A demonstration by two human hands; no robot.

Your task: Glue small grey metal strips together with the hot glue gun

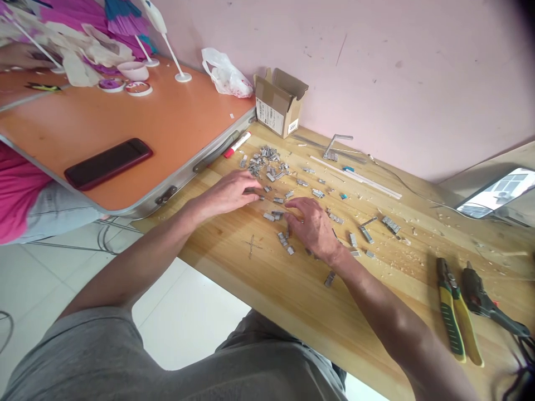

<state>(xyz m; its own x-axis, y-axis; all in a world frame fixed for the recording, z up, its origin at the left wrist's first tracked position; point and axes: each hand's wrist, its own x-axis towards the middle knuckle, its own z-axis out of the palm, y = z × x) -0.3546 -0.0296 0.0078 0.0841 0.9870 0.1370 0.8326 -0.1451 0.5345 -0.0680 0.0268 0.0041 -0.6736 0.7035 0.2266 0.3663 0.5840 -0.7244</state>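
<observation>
Your left hand (229, 192), at ten o'clock from your right hand (311, 225), shows thumb and fingers slightly parted; whether it pinches anything, I can't tell. At eleven, grey metal pieces (267, 156) heap on the surface (221, 239). Your right hand has thumb and forefinger apart among loose ones. Lifting pieces singly, wrists raised, should avoid scattering.

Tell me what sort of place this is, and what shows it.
Probably a small craft workshop, perhaps in a home: pliers and what looks like a glue gun lie on a wooden table strewn with small grey pieces.
</observation>
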